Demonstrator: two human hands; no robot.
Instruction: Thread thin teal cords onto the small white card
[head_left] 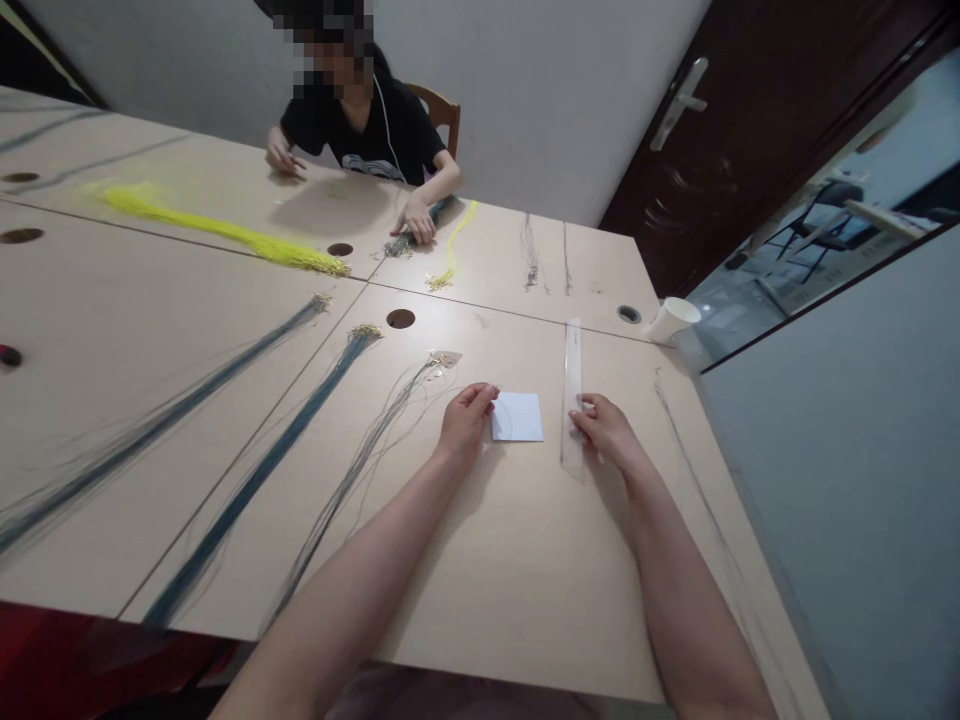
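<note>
My left hand [466,418] is closed in a pinch on the end of a thin line, with a tiny metallic bit at the fingertips, too small to make out. A loop of line curves over a small white card [519,418] lying flat just right of these fingers. My right hand [606,425] grips the right edge of a long, narrow clear plastic sleeve [572,372] between thumb and fingers. Left of my hands lies a loose bundle of grey lines [360,455], with gold-coloured hook-like ends on a small clear piece.
Further left are a teal line bundle [277,455], a grey-blue bundle [195,405] and a yellow bundle [225,232]. A co-worker's hand [415,220] rests on a dark bundle across the table. A white cup [673,320] stands by the right edge, near several grey lines [686,445].
</note>
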